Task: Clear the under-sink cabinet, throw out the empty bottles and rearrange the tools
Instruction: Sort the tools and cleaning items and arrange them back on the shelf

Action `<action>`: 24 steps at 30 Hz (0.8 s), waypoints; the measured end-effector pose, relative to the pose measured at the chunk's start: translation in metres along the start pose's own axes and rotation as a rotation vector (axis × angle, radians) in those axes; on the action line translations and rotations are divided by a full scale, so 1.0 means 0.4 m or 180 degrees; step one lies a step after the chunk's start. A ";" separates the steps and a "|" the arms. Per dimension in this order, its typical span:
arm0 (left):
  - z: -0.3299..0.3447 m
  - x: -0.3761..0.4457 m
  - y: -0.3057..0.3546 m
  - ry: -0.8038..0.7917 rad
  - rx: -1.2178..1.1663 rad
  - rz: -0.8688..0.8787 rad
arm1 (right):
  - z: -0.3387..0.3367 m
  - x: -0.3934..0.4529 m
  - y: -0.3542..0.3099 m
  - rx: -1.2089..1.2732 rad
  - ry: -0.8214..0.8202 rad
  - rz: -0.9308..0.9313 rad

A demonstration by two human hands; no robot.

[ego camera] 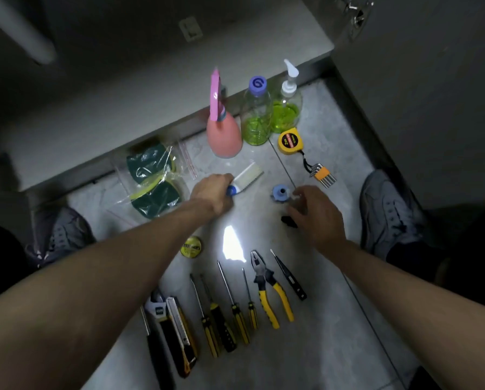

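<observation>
Cabinet emptied | tools (pixel 235 305) and bottles (pixel 256 114) rowed on floor (pixel 320 347) | left hand (pixel 211 192) grip pinches brush (pixel 247 177) | right hand (pixel 314 212) grip curled, contents unclear | discarding, restocking remain

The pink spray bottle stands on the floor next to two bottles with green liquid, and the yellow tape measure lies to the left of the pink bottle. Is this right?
Not quite. The pink spray bottle does stand beside the two bottles with green liquid, but the yellow tape measure lies to their right, on the far side from the pink bottle. The head view shows this.
</observation>
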State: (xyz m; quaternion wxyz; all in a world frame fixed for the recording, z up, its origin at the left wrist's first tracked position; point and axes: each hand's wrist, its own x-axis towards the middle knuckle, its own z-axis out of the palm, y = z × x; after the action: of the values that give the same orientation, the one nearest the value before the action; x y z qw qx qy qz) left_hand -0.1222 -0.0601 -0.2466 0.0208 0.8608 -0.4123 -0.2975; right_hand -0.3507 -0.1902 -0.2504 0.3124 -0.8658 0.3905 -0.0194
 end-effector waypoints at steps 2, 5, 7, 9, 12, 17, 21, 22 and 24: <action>-0.011 0.003 -0.026 -0.0034 0.0147 0.0113 | -0.002 -0.066 0.008 -0.0031 -0.0225 0.0065; -0.005 0.002 -0.047 0.0116 0.0230 0.0275 | 0.014 -0.165 0.021 -0.0386 -0.0971 0.0119; -0.002 -0.009 -0.049 0.0241 0.0254 0.0276 | 0.031 -0.223 0.024 -0.0807 -0.1439 0.0173; -0.004 -0.032 -0.052 0.0419 0.0190 0.0241 | 0.041 -0.261 0.026 -0.0947 -0.1686 0.0279; -0.008 -0.098 -0.064 0.0634 -0.0069 0.0234 | 0.044 -0.275 0.022 -0.1071 -0.1706 0.0342; 0.016 -0.262 -0.128 0.0894 -0.0405 -0.0043 | 0.036 -0.212 -0.016 -0.0727 -0.0972 -0.0160; 0.077 -0.402 -0.200 0.0779 -0.0471 -0.0433 | 0.060 -0.076 -0.096 -0.0405 -0.0771 -0.0851; 0.093 -0.428 -0.213 0.0743 -0.0430 -0.0512 | 0.071 -0.034 -0.122 -0.0420 -0.0795 -0.0934; 0.121 -0.465 -0.232 0.0711 -0.0366 -0.0707 | 0.099 0.040 -0.169 -0.0543 -0.0950 -0.1139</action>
State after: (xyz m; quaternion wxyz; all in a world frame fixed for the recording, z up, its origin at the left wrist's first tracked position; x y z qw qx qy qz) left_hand -0.1728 0.1454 -0.2202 0.0827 0.9262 -0.2921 -0.2235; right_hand -0.2840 -0.1467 -0.2480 0.2840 -0.9376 0.1807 0.0868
